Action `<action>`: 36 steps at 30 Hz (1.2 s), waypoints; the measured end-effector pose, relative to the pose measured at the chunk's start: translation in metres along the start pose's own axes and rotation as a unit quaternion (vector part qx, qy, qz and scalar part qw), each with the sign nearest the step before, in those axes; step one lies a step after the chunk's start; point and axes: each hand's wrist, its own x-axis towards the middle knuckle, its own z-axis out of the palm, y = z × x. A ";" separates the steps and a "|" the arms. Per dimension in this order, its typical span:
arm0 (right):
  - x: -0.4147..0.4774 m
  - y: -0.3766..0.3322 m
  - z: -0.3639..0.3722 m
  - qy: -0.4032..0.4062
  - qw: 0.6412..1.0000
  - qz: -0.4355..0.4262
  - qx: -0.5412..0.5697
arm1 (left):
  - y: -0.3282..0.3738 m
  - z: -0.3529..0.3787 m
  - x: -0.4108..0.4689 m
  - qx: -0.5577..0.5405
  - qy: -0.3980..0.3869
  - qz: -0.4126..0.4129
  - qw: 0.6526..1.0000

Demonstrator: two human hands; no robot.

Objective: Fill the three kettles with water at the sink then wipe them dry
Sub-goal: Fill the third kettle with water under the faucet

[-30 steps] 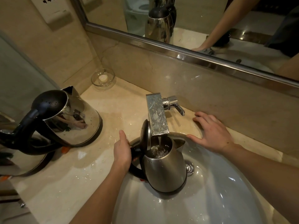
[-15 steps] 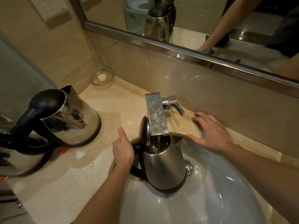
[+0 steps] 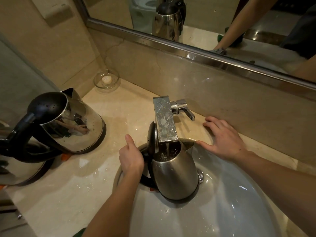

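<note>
A steel kettle (image 3: pixel 174 175) stands in the white sink (image 3: pixel 230 211) with its black lid flipped up, right under the square chrome tap (image 3: pixel 165 120). Water runs from the tap into it. My left hand (image 3: pixel 130 158) grips the kettle's black handle, thumb pointing up. My right hand (image 3: pixel 224 137) rests flat on the counter and sink rim beside the tap lever (image 3: pixel 185 110), fingers spread, holding nothing. A second steel kettle (image 3: pixel 71 124) with a closed black lid stands on the counter at the left. A third kettle (image 3: pixel 18 170) shows partly at the left edge.
A small glass dish (image 3: pixel 106 80) sits in the counter's back corner. The wet marble counter (image 3: pixel 71 190) has drops around the sink. A mirror (image 3: pixel 196 23) runs along the back wall above a low marble splashback. The sink's drain (image 3: pixel 200 176) lies just behind the kettle.
Both hands and the kettle stay where they were. Water keeps running into the kettle. The view has shifted only slightly.
</note>
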 end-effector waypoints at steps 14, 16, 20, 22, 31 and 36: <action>0.000 -0.002 -0.003 -0.003 1.000 -0.001 0.001 | 0.000 -0.001 0.001 0.002 -0.018 -0.006 1.000; -0.001 -0.002 -0.003 -0.001 1.000 -0.002 -0.001 | 0.000 -0.001 0.001 0.003 -0.020 -0.011 1.000; 0.000 -0.002 -0.002 0.002 1.000 -0.002 -0.001 | 0.005 -0.001 -0.001 0.003 -0.020 -0.013 1.000; 0.000 -0.003 -0.003 -0.003 1.000 0.000 -0.002 | 0.007 -0.002 -0.003 0.011 -0.012 -0.006 1.000; 0.000 -0.002 -0.002 -0.004 1.000 0.000 -0.004 | 0.005 -0.007 -0.009 0.027 0.047 0.059 0.997; 0.000 -0.003 -0.003 0.002 1.000 0.001 0.000 | 0.003 -0.010 -0.007 0.056 0.005 0.084 0.995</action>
